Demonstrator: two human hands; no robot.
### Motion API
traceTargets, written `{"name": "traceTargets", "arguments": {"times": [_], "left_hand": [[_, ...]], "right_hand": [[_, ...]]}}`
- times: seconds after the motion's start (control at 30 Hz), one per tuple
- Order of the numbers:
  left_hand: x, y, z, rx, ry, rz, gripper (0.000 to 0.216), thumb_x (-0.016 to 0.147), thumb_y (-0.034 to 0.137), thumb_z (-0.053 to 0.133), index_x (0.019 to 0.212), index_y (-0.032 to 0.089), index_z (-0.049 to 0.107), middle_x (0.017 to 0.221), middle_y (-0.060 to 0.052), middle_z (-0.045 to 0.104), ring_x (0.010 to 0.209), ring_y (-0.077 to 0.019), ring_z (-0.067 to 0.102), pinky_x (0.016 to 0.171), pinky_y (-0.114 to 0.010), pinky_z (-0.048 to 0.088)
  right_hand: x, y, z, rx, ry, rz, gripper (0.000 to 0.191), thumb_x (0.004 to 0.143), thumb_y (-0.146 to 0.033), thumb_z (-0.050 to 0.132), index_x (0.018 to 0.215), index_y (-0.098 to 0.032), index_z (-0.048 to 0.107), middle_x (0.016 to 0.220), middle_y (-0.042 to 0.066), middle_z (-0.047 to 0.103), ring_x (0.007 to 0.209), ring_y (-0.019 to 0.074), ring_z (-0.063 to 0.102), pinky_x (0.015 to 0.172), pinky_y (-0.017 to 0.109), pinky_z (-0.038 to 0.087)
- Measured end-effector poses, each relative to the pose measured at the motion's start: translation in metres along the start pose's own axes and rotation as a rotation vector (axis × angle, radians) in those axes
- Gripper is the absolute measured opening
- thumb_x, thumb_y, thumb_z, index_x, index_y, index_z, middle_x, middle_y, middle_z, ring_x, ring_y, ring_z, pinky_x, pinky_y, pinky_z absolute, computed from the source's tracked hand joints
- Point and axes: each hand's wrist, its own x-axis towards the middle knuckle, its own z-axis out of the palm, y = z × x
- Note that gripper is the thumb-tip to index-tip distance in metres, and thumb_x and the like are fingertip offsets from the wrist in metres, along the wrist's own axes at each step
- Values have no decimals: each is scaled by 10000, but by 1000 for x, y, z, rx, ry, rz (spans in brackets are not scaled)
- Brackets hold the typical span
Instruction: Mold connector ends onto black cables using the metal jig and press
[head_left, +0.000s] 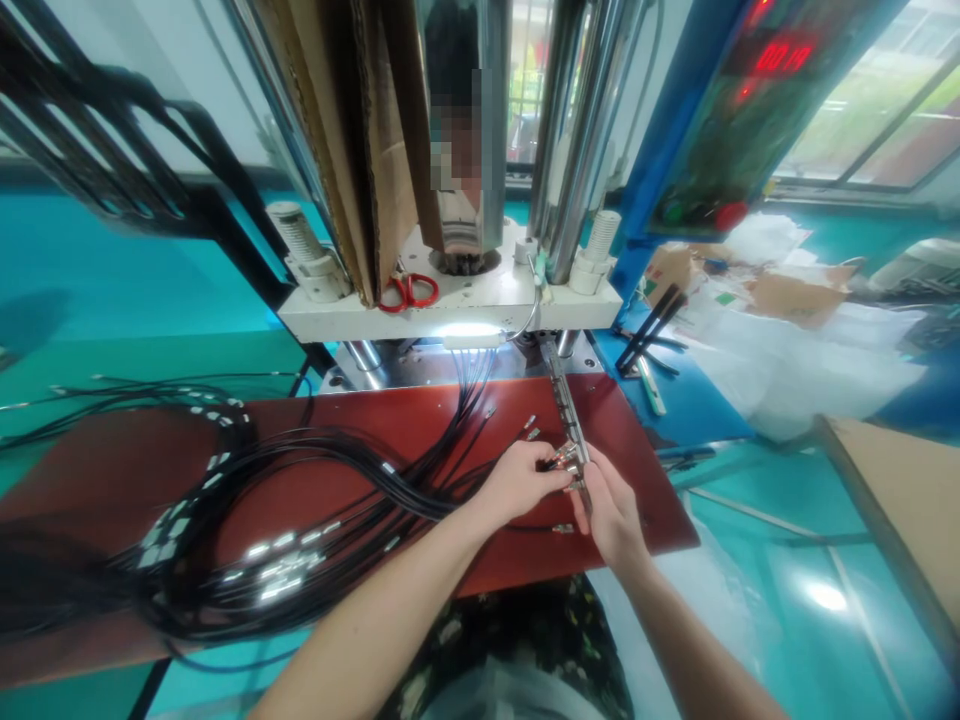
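Note:
My left hand (pixel 519 480) pinches the metal plug end of a black cable (pixel 420 495) and holds it against a long metal fixture bar (pixel 564 400) on the red work surface (pixel 360 425). My right hand (pixel 611 510) grips the near end of that bar, fingers closed round it. Several more black cables with metal plug ends (pixel 531 427) fan out from the machine toward my hands. A large coiled bundle of black cables with white labels (pixel 225 540) lies at the left of the red surface.
A press machine with steel columns (pixel 577 130) and a white base plate (pixel 465 300) stands behind, red scissors (pixel 409 292) on it. A blue control panel with a red display (pixel 780 55) is at right. White plastic bags (pixel 795 360) and cardboard (pixel 900 480) sit right.

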Motion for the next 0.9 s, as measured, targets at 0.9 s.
{"name": "traceTargets", "arguments": {"times": [0.9], "left_hand": [[1, 10, -10, -264, 47, -13, 271, 733, 395, 530, 637, 144, 489, 569, 38, 449, 523, -72, 374, 511, -201, 274]], "right_hand": [[2, 5, 0, -53, 2, -1, 466, 871, -413, 400, 1191, -85, 486, 409, -74, 406, 319, 72, 335, 304, 176, 282]]}}
